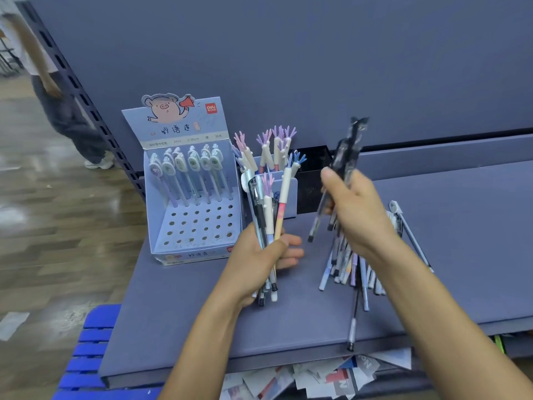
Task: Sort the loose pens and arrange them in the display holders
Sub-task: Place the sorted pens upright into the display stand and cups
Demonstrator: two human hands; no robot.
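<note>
My left hand (261, 256) grips a bundle of pens (266, 215) upright, some with antler-shaped tops. My right hand (357, 212) holds a few dark pens (347, 151) raised above the shelf. A pile of loose pens (350, 269) lies on the shelf below my right hand. A blue cardboard display box with a pig picture (190, 183) stands at the left; its back rows hold several pens and its front holes are empty. Beside it a small blue holder (284, 187) carries several antler-topped pens (274, 145).
Everything rests on a blue-grey shelf board (187, 313) with a tall back panel. A black mesh holder (313, 180) stands behind my hands. A blue plastic stool (86, 356) sits at the lower left, papers (317, 376) lie under the shelf, and a person (57, 90) stands at far left.
</note>
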